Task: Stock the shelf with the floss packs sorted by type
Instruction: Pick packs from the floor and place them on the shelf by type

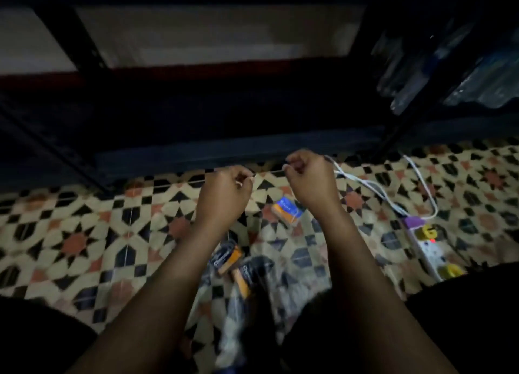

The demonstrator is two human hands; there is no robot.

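A: Head view only, dim and blurred. Both my hands are raised in front of the dark metal shelf [213,154]. Left hand [224,193] has fingers curled, and something small and pale shows at the fingertips; I can't tell what it is, or whether it's a real grip. Right hand [311,177] is curled the same way, with nothing identifiable in it.

B: Where's the stock?

A: On the patterned tile floor [84,233], not the shelf. One blue-and-orange floss pack [288,209] lies below and between my hands, clear of both. Two black-and-orange floss packs [231,264] lie nearer me, just beside or partly on a clear plastic bag [241,317]. They look like a different type from the blue one.

B: Anything shelved?

A: The lower tier is too dark to see into. The upper tier shows a pale board with no packs I can make out. I'd call it early: three packs visibly left, no sorting evident.

B: Hazards?

A: White cable [365,182] and a power strip [429,250] sit on the floor to the right, well apart from the packs.
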